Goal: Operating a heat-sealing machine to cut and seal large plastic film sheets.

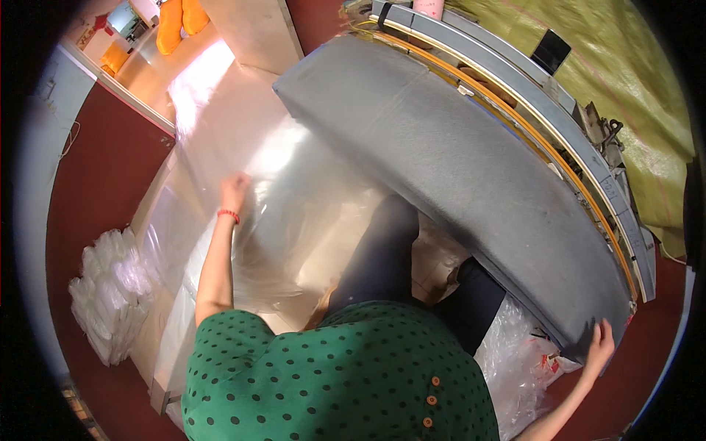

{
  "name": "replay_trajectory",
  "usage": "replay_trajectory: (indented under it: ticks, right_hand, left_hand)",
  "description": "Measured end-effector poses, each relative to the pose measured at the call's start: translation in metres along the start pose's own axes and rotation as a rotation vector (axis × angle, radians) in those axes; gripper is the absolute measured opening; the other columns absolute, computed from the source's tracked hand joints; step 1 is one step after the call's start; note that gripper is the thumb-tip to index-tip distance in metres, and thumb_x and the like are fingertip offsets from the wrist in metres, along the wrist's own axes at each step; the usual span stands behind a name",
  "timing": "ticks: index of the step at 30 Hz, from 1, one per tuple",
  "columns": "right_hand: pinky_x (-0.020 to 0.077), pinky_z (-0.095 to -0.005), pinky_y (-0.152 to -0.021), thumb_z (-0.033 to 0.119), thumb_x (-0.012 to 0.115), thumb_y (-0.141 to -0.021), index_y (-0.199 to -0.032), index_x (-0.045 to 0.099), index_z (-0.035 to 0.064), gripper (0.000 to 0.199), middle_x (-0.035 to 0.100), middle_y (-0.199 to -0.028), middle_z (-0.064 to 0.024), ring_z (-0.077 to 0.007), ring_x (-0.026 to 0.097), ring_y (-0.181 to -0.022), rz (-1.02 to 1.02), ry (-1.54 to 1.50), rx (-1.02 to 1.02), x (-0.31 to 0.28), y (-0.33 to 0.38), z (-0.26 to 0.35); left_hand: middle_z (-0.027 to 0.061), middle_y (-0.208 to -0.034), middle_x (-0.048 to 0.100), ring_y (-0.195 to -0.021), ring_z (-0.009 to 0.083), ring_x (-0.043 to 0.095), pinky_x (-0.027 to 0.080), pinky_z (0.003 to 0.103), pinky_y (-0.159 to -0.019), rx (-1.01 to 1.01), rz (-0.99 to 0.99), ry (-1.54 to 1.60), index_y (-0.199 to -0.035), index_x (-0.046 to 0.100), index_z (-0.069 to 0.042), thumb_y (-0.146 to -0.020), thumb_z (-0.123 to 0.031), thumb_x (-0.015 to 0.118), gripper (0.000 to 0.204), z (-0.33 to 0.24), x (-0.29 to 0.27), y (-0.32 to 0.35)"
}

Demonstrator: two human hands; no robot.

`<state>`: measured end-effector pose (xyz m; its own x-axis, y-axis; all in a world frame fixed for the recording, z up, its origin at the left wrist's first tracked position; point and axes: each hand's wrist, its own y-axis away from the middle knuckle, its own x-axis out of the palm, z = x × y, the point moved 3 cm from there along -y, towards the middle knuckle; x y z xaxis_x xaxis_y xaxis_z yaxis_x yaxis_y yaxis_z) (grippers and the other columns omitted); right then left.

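My left hand (234, 191), with a red band at the wrist, grips a large clear plastic sheet (287, 169) spread over a low wooden platform. My right hand (599, 344) rests with fingers apart on the near end of a long grey padded slab (456, 162). The slab runs diagonally from the upper middle to the lower right. My green dotted top and dark trouser legs fill the lower middle.
A heap of crumpled clear plastic bags (110, 294) lies on the red floor at the left. More clear plastic (515, 360) bunches under the slab's near end. A metal frame with an orange strip (559, 140) runs along the slab's far side, yellow-green fabric (632, 66) beyond it.
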<state>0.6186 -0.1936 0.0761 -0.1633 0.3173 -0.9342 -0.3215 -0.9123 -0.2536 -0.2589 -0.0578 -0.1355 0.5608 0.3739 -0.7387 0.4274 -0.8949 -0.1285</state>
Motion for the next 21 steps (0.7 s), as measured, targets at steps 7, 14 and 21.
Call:
replay_trajectory:
  ticks: [7, 14, 21]
  right_hand:
    - [0.0460, -0.0260, -0.065, 0.003, 0.061, -0.071, -0.098, 0.057, 0.0016, 0.028, 0.060, -0.085, -0.0089, -0.0165, 0.058, -0.075, 0.591, -0.781, -0.537, 0.114, -0.003, 0.275]
    - [0.0384, -0.0325, -0.086, 0.016, 0.068, -0.061, -0.121, 0.042, 0.0054, 0.067, 0.047, -0.118, -0.0151, -0.0261, 0.046, -0.107, 0.787, -0.940, -0.723, 0.201, 0.021, 0.353]
    - [0.0433, -0.0233, -0.059, 0.008, 0.057, -0.074, -0.080, 0.057, -0.0003, 0.010, 0.060, -0.072, -0.0042, -0.0116, 0.054, -0.064, 0.695, -1.031, -0.421, 0.176, 0.021, 0.298]
  left_hand:
    - [0.0009, -0.077, 0.054, -0.075, 0.0087, 0.050, 0.042, 0.024, -0.068, 0.248, 0.851, 0.526, -0.078, 0.054, -0.004, -0.078, -0.006, 0.057, 0.004, -0.234, 0.082, 0.159]
    - [0.0066, -0.079, 0.054, -0.075, 0.0193, 0.052, 0.042, 0.029, -0.068, 0.568, 1.111, 0.774, -0.078, 0.053, -0.002, -0.079, -0.007, 0.056, 0.006, -0.339, 0.121, 0.225]
    - [0.0090, -0.085, 0.055, -0.079, 0.0235, 0.052, 0.042, 0.031, -0.070, 1.015, 0.856, 0.471, -0.083, 0.054, -0.002, -0.075, -0.012, 0.060, 0.014, -0.377, 0.087, 0.187]
